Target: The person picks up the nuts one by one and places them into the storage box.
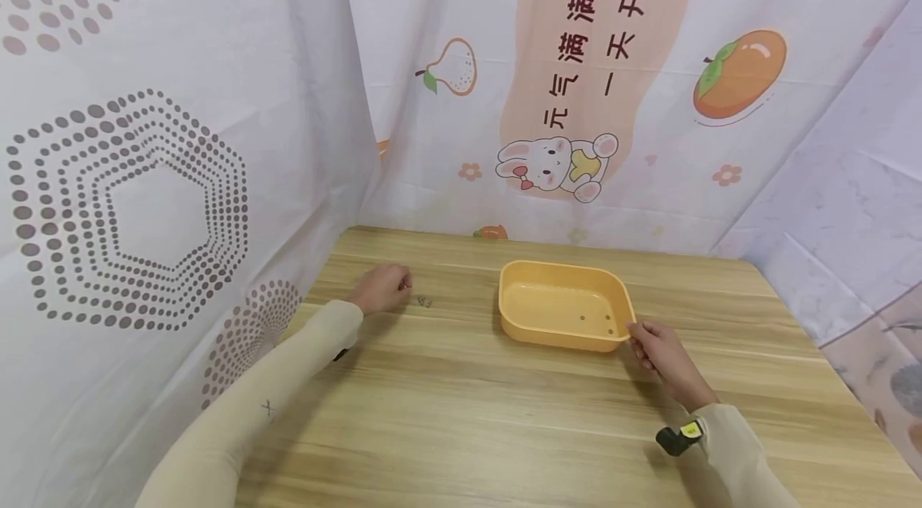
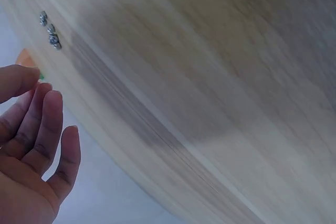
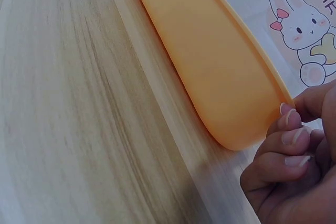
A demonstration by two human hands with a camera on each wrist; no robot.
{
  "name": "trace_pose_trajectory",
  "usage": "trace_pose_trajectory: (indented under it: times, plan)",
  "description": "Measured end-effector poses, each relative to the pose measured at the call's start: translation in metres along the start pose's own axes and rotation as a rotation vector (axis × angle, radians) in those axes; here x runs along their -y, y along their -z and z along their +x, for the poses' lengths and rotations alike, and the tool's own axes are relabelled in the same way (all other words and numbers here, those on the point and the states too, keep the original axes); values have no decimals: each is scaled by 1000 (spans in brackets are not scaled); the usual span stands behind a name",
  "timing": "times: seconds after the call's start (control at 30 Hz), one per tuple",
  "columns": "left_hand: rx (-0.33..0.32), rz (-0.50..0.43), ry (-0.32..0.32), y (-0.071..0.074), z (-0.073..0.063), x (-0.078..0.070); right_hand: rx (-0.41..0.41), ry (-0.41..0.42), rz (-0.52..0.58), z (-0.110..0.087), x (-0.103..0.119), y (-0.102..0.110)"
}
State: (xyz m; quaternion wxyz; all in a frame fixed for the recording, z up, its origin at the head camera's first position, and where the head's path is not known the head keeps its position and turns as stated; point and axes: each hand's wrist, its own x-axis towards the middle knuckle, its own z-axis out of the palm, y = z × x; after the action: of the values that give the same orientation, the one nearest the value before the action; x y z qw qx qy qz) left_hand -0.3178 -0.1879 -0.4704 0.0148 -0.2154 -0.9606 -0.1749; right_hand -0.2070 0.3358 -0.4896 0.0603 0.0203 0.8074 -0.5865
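Note:
A yellow-orange plastic basin (image 1: pixel 562 338) with rounded corners stands on the wooden table. My right hand (image 1: pixel 666 360) pinches its near right corner rim between thumb and fingers; the right wrist view shows the basin's side wall (image 3: pixel 210 72) next to those fingers. Inside the basin lie 3 small dark round pieces (image 1: pixel 583 318). My left hand (image 1: pixel 383 289) hovers near the table's left side, its fingers loosely bent, with nothing visible between them. Close to its fingertips is a small cluster of shiny metal nuts (image 2: pixel 53 39), several of them, lying on the wood.
The wooden table (image 1: pixel 461 428) meets a printed cloth (image 1: pixel 432 156) hanging behind it. Another dotted cloth (image 1: pixel 288 172) hangs along the left edge, close to the left arm. A wrist device (image 1: pixel 679 438) sits on the right wrist.

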Motion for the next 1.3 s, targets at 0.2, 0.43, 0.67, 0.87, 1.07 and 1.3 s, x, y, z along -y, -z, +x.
trace_pose_trajectory:
  times: [0.2, 0.43, 0.67, 0.87, 1.07, 1.3]
  plan:
    - [19, 44, 1, 1, -4, 7, -3, -1, -13, 0, 1, -1]
    - [51, 44, 20, 0, -4, 11, 2, -6, -10, -1, 2, -1]
    - [71, 25, -24, -5, 1, 6, 5, -2, -4, 0, 3, -1]
    - [94, 23, -62, -8, 4, -3, 6, -4, 1, 1, 2, -1]
    - [120, 21, -57, -9, 4, -7, 3, -2, -3, 1, 1, -1]
    - [121, 57, -58, -11, 7, -9, 2, 2, -5, 1, 1, -1]
